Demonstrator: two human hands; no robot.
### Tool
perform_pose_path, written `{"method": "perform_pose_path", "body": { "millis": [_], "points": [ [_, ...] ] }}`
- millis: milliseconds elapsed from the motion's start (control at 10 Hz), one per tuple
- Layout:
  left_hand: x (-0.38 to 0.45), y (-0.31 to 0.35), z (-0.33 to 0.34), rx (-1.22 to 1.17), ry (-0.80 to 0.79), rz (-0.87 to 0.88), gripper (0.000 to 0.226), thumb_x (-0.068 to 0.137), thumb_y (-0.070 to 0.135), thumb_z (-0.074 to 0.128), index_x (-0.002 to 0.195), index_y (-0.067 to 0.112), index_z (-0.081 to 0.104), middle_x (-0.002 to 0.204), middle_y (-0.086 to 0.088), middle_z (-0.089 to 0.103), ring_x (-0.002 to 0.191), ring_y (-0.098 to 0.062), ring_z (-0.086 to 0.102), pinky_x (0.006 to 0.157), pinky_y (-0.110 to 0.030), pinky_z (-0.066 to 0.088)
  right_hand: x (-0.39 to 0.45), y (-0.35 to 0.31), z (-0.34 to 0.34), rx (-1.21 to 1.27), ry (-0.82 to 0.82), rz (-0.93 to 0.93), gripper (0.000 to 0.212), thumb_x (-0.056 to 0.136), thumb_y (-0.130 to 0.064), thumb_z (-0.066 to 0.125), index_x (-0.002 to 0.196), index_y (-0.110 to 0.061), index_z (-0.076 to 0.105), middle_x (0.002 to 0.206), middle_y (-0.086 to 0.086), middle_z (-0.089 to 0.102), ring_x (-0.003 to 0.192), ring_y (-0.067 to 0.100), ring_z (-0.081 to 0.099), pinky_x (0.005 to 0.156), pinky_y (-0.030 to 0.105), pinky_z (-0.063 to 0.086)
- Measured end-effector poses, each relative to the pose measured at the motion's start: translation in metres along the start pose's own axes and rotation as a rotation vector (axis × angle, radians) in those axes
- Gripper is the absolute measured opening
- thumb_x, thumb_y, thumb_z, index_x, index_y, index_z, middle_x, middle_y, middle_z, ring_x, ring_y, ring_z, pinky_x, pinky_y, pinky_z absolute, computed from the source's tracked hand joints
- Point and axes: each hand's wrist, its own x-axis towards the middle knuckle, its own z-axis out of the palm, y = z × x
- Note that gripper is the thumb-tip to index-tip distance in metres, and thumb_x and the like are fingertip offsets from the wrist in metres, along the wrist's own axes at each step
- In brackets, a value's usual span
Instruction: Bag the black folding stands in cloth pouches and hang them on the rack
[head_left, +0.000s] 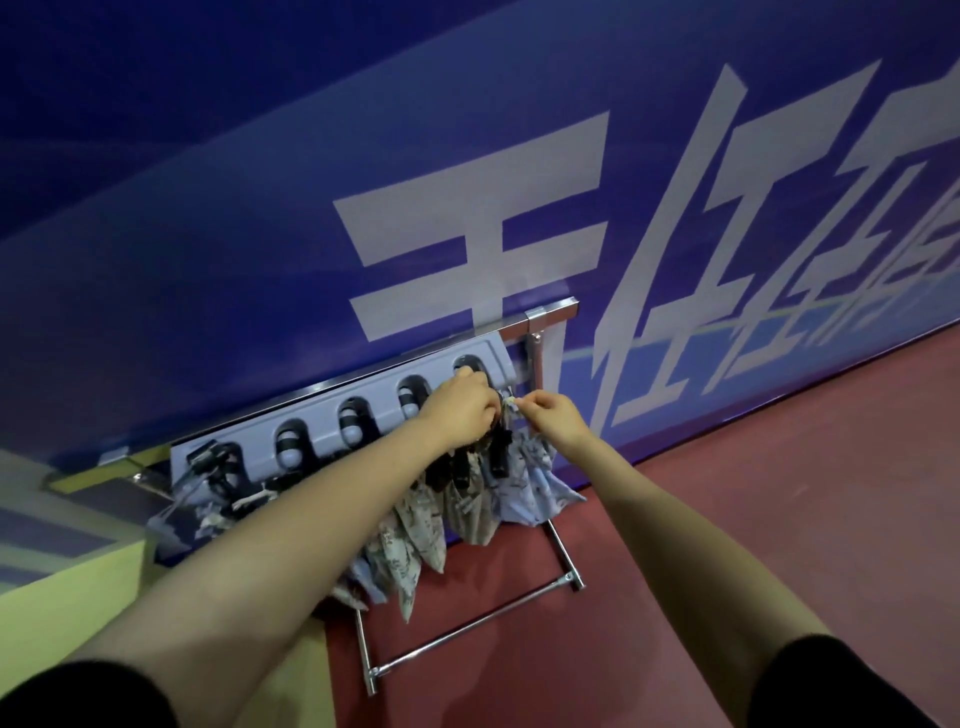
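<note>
Blue lettered wall (208, 234), red floor (779, 493)

The left hand (462, 410) covers the top of the pouch (470, 499) it reaches for, so its grip there cannot be made out. The right hand (553, 415) pinches something pale, too small to name. The left arm hides much of the rack (322, 410) and the pouches below. The white lettering (727, 234) runs off the right edge.

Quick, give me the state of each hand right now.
Left hand: fingers curled, gripping the top of a pouch at the rack.
Right hand: pinching a small pale cord end.
</note>
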Motion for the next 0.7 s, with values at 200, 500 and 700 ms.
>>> {"method": "perform_pose_path", "body": {
  "millis": [200, 500, 700],
  "points": [
    [-0.012, -0.009, -0.028, -0.486, 0.058, -0.108, 0.023, 0.097, 0.019, 0.051, 0.105, 0.019, 0.072, 0.1, 0.004, 0.064, 0.09, -0.011, 0.055, 0.078, -0.025, 0.04, -0.01, -0.006, 0.0, -0.008, 0.014, 0.018, 0.025, 0.096, -0.023, 0.057, 0.077, -0.007, 0.055, 0.061, 0.002, 0.045, 0.06, 0.015, 0.041, 0.06, 0.028, 0.037],
    [-0.054, -0.051, -0.027, -0.455, -0.03, -0.196, 0.023, 0.097, 0.027, 0.051, 0.1, 0.021, 0.073, 0.108, -0.004, 0.069, 0.101, -0.021, 0.061, 0.092, -0.034, 0.047, -0.018, -0.005, 0.012, 0.025, 0.012, 0.087, 0.03, 0.101, -0.023, 0.048, 0.074, -0.012, 0.055, 0.065, 0.005, 0.056, 0.062, 0.017, 0.051, 0.058, 0.026, 0.04],
    [-0.075, -0.042, -0.024, -0.642, 0.061, -0.269, 0.027, 0.1, 0.016, 0.044, 0.103, 0.022, 0.07, 0.103, 0.003, 0.065, 0.097, -0.016, 0.059, 0.083, -0.029, 0.045, -0.037, -0.02, 0.015, -0.113, 0.14, 0.087, 0.036, 0.102, -0.026, 0.043, 0.133, -0.009, 0.051, 0.119, 0.007, 0.058, 0.106, 0.027, 0.055, 0.084, 0.033, 0.04]
  ]
}}
